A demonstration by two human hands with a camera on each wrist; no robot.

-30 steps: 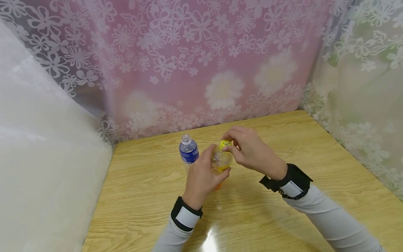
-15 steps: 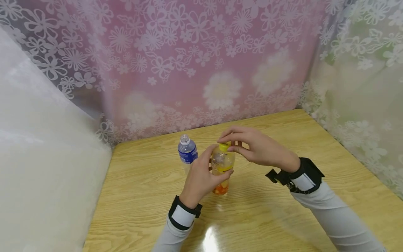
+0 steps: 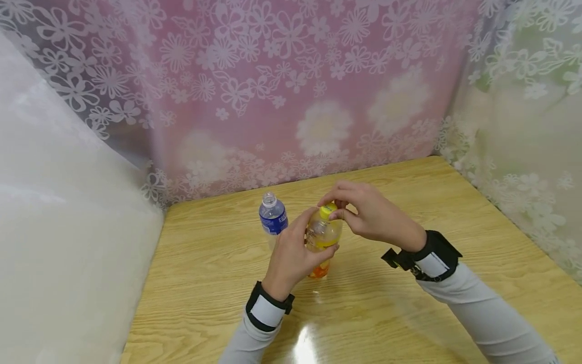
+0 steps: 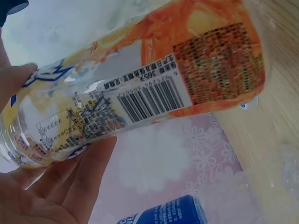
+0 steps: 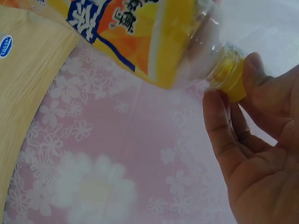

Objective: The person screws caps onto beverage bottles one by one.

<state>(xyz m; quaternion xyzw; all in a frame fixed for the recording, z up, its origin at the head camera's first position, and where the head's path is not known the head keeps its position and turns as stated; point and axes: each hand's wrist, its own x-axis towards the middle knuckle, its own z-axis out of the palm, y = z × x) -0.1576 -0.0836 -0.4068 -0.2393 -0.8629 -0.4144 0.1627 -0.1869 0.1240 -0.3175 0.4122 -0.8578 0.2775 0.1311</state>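
Note:
A clear plastic bottle (image 3: 324, 230) with an orange and yellow label leans a little in front of me, and its barcode side fills much of the left wrist view. My left hand (image 3: 291, 258) grips it round its upper part, thumb on the near side. On its neck sits a yellow cap (image 5: 233, 77), which my right hand (image 3: 366, 212) pinches between thumb and fingers. Just left of my left hand stands a second clear bottle (image 3: 273, 217) with a blue label (image 4: 170, 212) and an uncapped mouth; its lower part is hidden behind that hand.
The bottles are on a wood-grain table (image 3: 204, 283). A small white thing with a blue oval logo (image 5: 5, 45) lies on it in the right wrist view. Flowered pink sheeting (image 3: 273, 101) closes off the back, with pale sheeting (image 3: 68, 202) at the left.
My right fingers stretched over the top of the cap half a second ago and pinch its side again now. The bottle has shifted slightly right, and more of its orange base shows.

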